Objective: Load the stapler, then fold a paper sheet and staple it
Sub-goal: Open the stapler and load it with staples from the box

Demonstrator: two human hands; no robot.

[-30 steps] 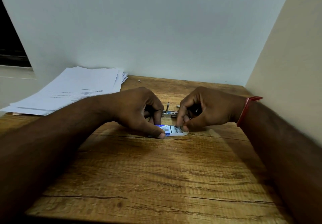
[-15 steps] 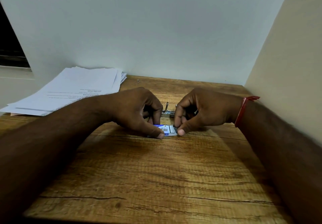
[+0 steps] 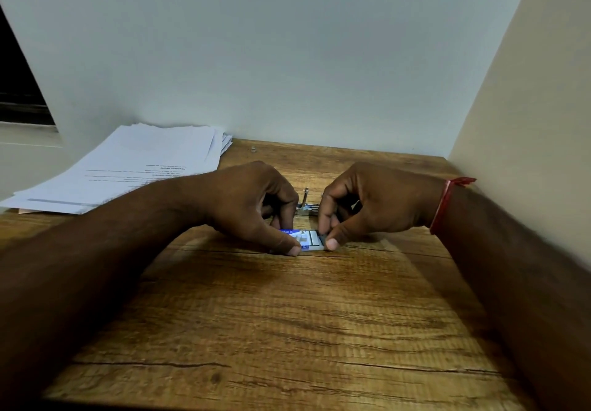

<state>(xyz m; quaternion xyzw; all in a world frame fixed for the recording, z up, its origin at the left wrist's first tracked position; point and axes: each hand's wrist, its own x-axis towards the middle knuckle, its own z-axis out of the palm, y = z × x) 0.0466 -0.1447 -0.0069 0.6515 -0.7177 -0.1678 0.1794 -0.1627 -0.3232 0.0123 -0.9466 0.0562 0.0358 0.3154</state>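
A small blue-and-white staple box point(image 3: 303, 240) lies flat on the wooden table point(image 3: 287, 321) between both hands. My left hand point(image 3: 252, 206) pinches its left end with thumb and fingers. My right hand point(image 3: 367, 202) has thumb and forefinger on the box's right end, on its grey inner part. Just behind the box, a small metal stapler point(image 3: 306, 206) shows between the hands, mostly hidden by my fingers. A stack of white printed paper sheets point(image 3: 134, 167) lies at the table's back left.
A grey wall closes the back of the table and a cream wall runs along the right side. A tiny metal bit point(image 3: 253, 148) lies near the back wall. A red thread band point(image 3: 443, 206) circles my right wrist.
My right hand has slid left along the staple box, so less of its right end shows. The left hand has kept its hold.
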